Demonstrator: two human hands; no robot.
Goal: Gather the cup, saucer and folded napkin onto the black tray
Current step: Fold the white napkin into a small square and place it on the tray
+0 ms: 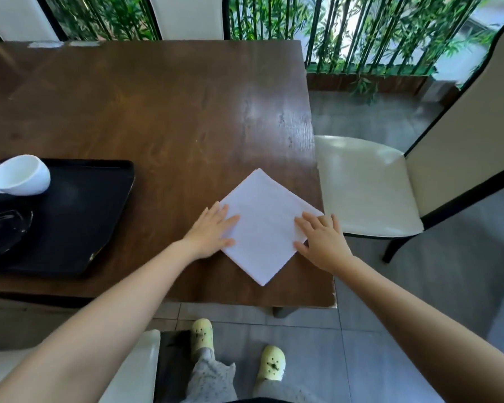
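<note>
Forearms (114, 315) reach to the folded napkin (266, 225), lying on the table (157, 112) well right of the black tray (79, 216). Both the left grip (213, 231) and right grip (322, 239) are released, fingers flat on opposite napkin corners. Probable faults: sliding could splay the folds; the table edge farthest from the tray is close. On that tray rest the cup (21, 175) and saucer (0, 231).

Table (157, 112): dark brown wood, glossy, grain visible, pale scuffing along the far left edge. Two items lie directly on it: black tray (79, 216) at the left, close to the near edge and partly out of view; white folded napkin (266, 225) near the right front corner, turned diamond-wise, its right corner at the table's right edge. Bare wood separates tray and napkin.
</note>
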